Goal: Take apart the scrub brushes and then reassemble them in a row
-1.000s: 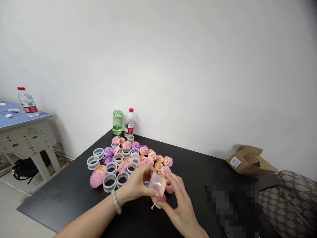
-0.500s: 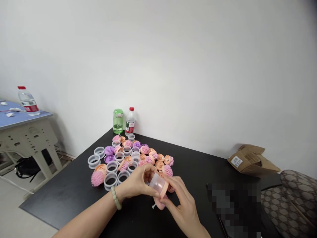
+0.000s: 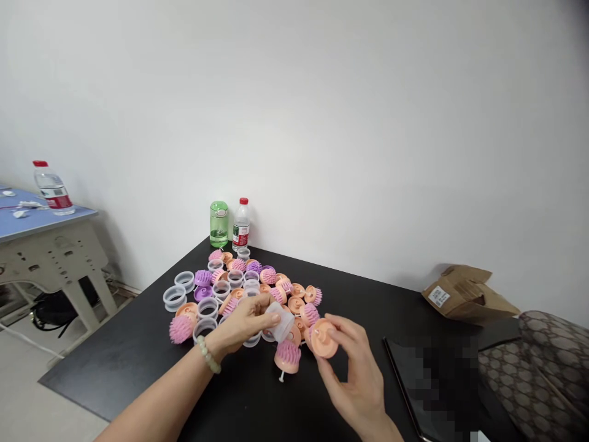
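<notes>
The left hand (image 3: 243,322) clamps a translucent plastic ring (image 3: 281,322) in its fingers, over the heap of brush parts (image 3: 234,277). At lower centre, the right hand (image 3: 359,387) pinches a peach plastic disc (image 3: 323,337), probably a brush back; a pink-bristled brush head (image 3: 288,353) stands just below on the black table (image 3: 115,368).

The table (image 3: 115,374) was black, scattered with peach discs (image 3: 323,338), pink bristles (image 3: 288,352), purple brushes (image 3: 203,278) and clear rings (image 3: 175,298). At twelve o'clock stood a green bottle (image 3: 219,224). At ten o'clock, a desk (image 3: 27,227) had a blue top. At seven o'clock sat a pale green bead bracelet (image 3: 208,354). At four o'clock, a seat (image 3: 529,374) showed a brown lattice pattern, below a brown cardboard package (image 3: 467,294).
</notes>
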Available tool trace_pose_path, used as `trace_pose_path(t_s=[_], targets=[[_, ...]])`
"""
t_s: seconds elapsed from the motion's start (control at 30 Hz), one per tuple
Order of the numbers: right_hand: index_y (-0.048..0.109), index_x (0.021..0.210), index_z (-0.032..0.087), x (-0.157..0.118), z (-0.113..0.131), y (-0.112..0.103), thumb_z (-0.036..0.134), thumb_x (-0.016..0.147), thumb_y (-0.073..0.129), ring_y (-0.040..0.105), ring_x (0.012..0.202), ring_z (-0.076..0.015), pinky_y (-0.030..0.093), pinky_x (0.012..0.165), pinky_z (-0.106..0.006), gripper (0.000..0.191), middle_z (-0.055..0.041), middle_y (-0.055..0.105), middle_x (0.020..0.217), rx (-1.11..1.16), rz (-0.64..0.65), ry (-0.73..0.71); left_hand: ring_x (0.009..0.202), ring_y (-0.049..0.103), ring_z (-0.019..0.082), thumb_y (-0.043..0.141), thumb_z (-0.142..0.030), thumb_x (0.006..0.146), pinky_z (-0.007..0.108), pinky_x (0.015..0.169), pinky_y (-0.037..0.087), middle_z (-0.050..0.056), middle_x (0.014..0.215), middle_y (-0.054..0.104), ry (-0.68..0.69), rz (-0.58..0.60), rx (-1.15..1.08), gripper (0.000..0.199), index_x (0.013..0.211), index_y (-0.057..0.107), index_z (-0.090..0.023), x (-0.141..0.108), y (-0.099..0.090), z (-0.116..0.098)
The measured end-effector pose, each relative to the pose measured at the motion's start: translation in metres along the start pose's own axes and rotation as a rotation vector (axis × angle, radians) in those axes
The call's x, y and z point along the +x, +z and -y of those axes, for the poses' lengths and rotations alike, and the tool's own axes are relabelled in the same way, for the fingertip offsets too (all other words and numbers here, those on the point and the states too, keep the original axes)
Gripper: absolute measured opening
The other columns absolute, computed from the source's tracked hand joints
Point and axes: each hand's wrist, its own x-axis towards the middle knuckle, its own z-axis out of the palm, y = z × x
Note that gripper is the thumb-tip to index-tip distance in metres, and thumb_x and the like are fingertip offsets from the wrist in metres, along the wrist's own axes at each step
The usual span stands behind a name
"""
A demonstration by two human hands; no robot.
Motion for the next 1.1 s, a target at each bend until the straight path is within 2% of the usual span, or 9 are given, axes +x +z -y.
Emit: trace_pose_path(t_s=[0.1,0.2,0.27,0.33,0.47,0.57,0.73,0.97,1.1], targets=[[0.050,0.113,0.025,0.008,-0.005,-0.015,0.011,0.087,0.060,0.061,0.112,-0.0246,0.055,0.086,-0.039,0.031,-0.0110,0.056,0.124,0.131,0.159,0.240,0.068,0.046,0.012,0.084,-0.051,0.066,0.022,0.060,0.037,-0.002,0.080,0.056,0.052,0.253,0.113,0.047,0.092,0.062,-0.018,-0.005,-0.015,-0.014],[0.052,0.095,0.026,0.020,-0.005,-0.035,0.008,0.080,0.065,0.056,0.118,-0.0240,0.049,0.097,-0.039,0.027,-0.0053,0.061,0.120,0.138,0.518,0.299,0.074,0.055,0.016,0.088,-0.048,0.062,0.026,0.067,0.043,0.003,0.090,0.067,0.100,0.594,0.281,0.053,0.102,0.070,-0.018,-0.007,-0.024,-0.025],[0.051,0.083,0.025,0.027,-0.004,-0.046,0.004,0.074,0.065,0.052,0.120,-0.0244,0.045,0.100,-0.038,0.026,-0.0022,0.063,0.116,0.105,0.727,0.329,0.077,0.059,0.018,0.085,-0.049,0.068,0.028,0.072,0.045,0.006,0.093,0.070,0.152,0.729,0.378,0.050,0.106,0.073,-0.019,-0.007,-0.026,-0.026],[0.048,0.074,0.023,0.030,-0.002,-0.051,0.002,0.070,0.065,0.054,0.112,-0.0237,0.046,0.092,-0.035,0.028,-0.0011,0.065,0.107,0.044,0.864,0.393,0.083,0.061,0.021,0.083,-0.048,0.072,0.029,0.077,0.047,0.006,0.097,0.071,0.211,0.768,0.454,0.047,0.109,0.074,-0.022,-0.005,-0.025,-0.021],[0.045,0.068,0.021,0.026,0.001,-0.042,-0.001,0.066,0.064,0.054,0.090,-0.0205,0.044,0.073,-0.029,0.029,0.0006,0.063,0.086,-0.071,0.982,0.443,0.100,0.062,0.024,0.084,-0.027,0.071,0.032,0.091,0.047,0.004,0.105,0.067,0.264,0.680,0.645,0.042,0.112,0.073,-0.027,-0.003,-0.021,-0.008],[0.045,0.065,0.021,0.019,0.001,-0.028,-0.003,0.066,0.066,0.054,0.089,-0.0203,0.043,0.072,-0.029,0.031,0.0020,0.063,0.080,-0.084,1.001,0.360,0.100,0.062,0.023,0.082,-0.011,0.069,0.031,0.092,0.048,0.004,0.110,0.064,0.281,0.616,0.740,0.048,0.113,0.072,-0.028,-0.003,-0.018,-0.004],[0.046,0.063,0.022,0.015,0.001,-0.023,0.000,0.068,0.070,0.056,0.087,-0.0200,0.047,0.070,-0.029,0.033,0.0023,0.063,0.080,-0.106,0.947,0.278,0.099,0.061,0.022,0.079,-0.002,0.066,0.031,0.089,0.047,0.002,0.113,0.063,0.271,0.578,0.845,0.059,0.115,0.070,-0.033,-0.005,-0.012,-0.005],[0.054,0.079,0.024,0.011,-0.021,-0.027,0.012,0.087,0.062,0.057,0.082,-0.0209,0.051,0.068,-0.032,0.016,-0.0007,0.063,0.084,-0.207,0.564,0.238,0.110,0.060,0.025,0.058,0.004,0.066,0.035,0.097,0.047,0.006,0.118,0.064,0.330,0.563,0.737,0.065,0.122,0.065,-0.028,-0.007,-0.014,-0.015],[0.054,0.082,0.024,0.001,-0.042,-0.024,0.017,0.093,0.054,0.057,0.085,-0.0235,0.050,0.069,-0.036,0.012,-0.0036,0.064,0.088,-0.364,0.443,0.218,0.108,0.061,0.023,0.052,0.005,0.067,0.034,0.096,0.049,0.005,0.119,0.065,0.328,0.481,0.689,0.060,0.117,0.065,-0.025,-0.007,-0.016,-0.023]])
